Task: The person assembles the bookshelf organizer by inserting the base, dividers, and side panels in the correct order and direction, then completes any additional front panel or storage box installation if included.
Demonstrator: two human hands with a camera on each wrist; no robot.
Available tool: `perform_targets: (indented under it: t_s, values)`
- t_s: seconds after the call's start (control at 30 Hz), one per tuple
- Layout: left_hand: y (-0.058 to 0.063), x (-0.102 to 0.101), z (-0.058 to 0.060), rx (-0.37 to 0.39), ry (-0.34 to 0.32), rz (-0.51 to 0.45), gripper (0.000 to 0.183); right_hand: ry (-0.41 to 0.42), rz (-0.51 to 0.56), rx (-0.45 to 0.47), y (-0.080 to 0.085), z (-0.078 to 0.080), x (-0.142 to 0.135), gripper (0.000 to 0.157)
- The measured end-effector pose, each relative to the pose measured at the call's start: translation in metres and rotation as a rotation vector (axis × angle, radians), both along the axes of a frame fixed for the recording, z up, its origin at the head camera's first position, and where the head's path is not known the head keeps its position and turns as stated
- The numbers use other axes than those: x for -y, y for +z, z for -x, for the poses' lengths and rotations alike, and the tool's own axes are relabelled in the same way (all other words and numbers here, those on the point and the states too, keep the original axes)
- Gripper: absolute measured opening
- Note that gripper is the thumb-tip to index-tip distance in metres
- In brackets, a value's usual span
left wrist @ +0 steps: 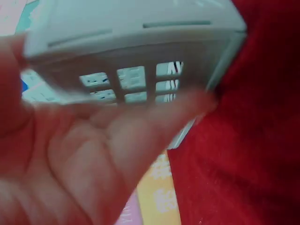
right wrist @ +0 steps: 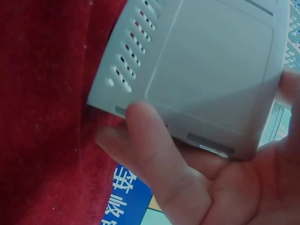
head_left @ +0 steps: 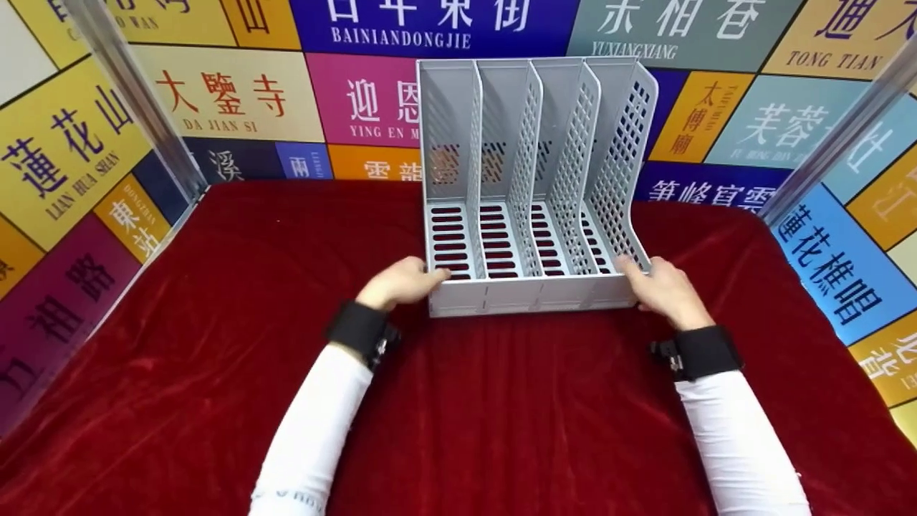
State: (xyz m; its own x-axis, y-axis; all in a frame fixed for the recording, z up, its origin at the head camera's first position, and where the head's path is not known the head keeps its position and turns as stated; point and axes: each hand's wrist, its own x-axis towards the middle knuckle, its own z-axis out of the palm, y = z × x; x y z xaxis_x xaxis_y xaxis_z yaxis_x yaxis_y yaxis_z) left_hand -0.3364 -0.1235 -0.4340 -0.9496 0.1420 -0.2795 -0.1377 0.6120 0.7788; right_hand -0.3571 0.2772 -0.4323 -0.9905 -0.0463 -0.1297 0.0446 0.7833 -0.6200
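Note:
A grey plastic desk file rack (head_left: 537,295) stands upright at the back of the table, its several tall compartments facing me. Slotted floors and perforated dividers show inside it. My left hand (head_left: 405,281) grips the rack's front left corner, thumb over the top of the low front wall. At the front right corner my right hand (head_left: 668,290) holds it the same way. Close up in the left wrist view, the left palm (left wrist: 79,154) lies along the perforated side. The right wrist view shows the right fingers (right wrist: 159,164) at the rack's lower edge.
Dark red cloth (head_left: 501,401) covers the table. Behind and at both sides rise panels of coloured signs (head_left: 236,93) with Chinese lettering. Clear upright posts stand at the back left (head_left: 136,100) and back right (head_left: 838,122) corners.

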Motion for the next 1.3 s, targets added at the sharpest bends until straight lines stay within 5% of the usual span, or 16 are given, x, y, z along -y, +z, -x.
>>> perform_targets:
  t_s: [0.2,0.63,0.93,1.3]
  values:
    - [0.000,-0.010,-0.016,-0.022,0.061,-0.039,0.033,0.074,0.241,0.059,-0.003,0.003,-0.013,0.059]
    - [-0.016,-0.016,-0.001,-0.253,0.335,-0.050,0.044,0.080,0.365,0.017,-0.010,-0.006,0.001,0.041]
    - [-0.017,-0.008,0.002,-0.147,0.269,-0.340,0.041,0.034,0.480,-0.055,-0.014,-0.009,0.008,0.050]
    - [-0.025,-0.002,0.008,-0.219,0.239,-0.284,0.050,0.043,0.459,-0.104,-0.014,0.001,0.014,0.052]
